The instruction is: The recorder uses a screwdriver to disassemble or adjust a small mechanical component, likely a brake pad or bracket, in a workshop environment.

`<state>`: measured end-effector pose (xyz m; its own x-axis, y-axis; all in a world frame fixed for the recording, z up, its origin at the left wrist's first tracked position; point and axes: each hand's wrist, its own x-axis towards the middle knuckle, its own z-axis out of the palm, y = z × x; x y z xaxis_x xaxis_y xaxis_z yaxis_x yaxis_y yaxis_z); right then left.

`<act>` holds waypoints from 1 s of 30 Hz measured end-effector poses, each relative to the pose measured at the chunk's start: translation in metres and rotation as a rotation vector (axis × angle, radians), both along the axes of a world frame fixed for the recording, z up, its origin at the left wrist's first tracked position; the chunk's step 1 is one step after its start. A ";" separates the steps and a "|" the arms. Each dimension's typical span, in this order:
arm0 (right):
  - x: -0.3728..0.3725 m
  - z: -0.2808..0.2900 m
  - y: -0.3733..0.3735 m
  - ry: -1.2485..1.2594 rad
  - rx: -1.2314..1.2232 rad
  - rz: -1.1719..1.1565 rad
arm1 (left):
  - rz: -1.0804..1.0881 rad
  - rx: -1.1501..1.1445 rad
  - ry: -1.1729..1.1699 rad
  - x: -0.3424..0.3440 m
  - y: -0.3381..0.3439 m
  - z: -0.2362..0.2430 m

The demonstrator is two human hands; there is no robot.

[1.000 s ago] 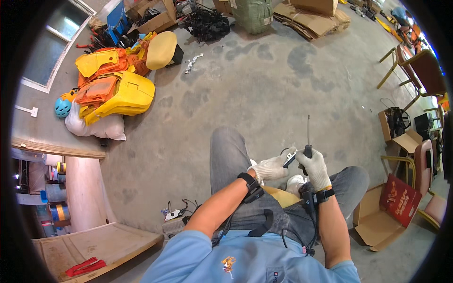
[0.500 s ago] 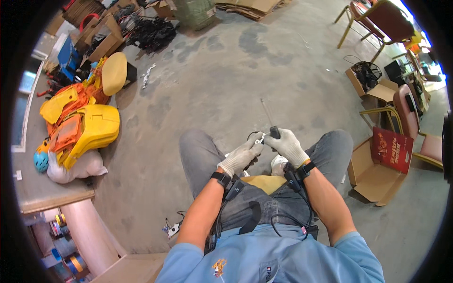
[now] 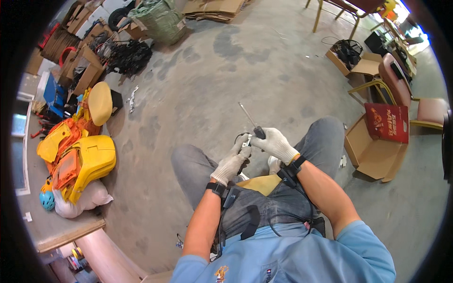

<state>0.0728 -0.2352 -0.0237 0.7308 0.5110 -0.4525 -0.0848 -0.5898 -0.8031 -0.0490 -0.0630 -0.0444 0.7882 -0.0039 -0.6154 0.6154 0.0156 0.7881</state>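
Observation:
Both of my hands wear off-white knit gloves and meet above my lap, between my knees. My right hand [image 3: 278, 144] is closed around the dark handle of a screwdriver [image 3: 258, 132], whose thin metal shaft points away and to the left. Just left of that handle, my left hand [image 3: 230, 162] pinches a small white part [image 3: 247, 140] with a dark wire looping beside it. The part's exact kind is too small to tell. My fingers hide much of it. The screwdriver's tip is in the air, apart from the part.
Stacked yellow and orange plastic pieces [image 3: 94, 158] lie at the left, beside a blue helmet [image 3: 47, 200] and a white sack [image 3: 78, 203]. An open cardboard box [image 3: 373, 158] with a red panel sits right of my knee, near chairs [image 3: 396, 80]. Flattened cardboard [image 3: 214, 10] lies far ahead.
The whole view has swung, so the surroundings sit further left. My hands stay together with the same grips, and the screwdriver's shaft leans more to the left.

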 end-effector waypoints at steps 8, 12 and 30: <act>0.003 -0.021 -0.003 -0.175 0.054 0.048 | 0.086 -0.149 0.022 0.002 -0.004 -0.004; 0.004 -0.029 -0.002 -0.173 0.067 0.017 | 0.120 -0.181 0.030 0.003 -0.005 -0.004; 0.001 -0.022 -0.001 -0.172 0.037 0.032 | 0.127 -0.198 -0.022 0.001 -0.002 -0.009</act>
<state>0.0741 -0.2358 -0.0460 0.7789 0.5495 -0.3024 0.0741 -0.5595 -0.8255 -0.0483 -0.0646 -0.0538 0.8036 -0.0226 -0.5948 0.5809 0.2474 0.7754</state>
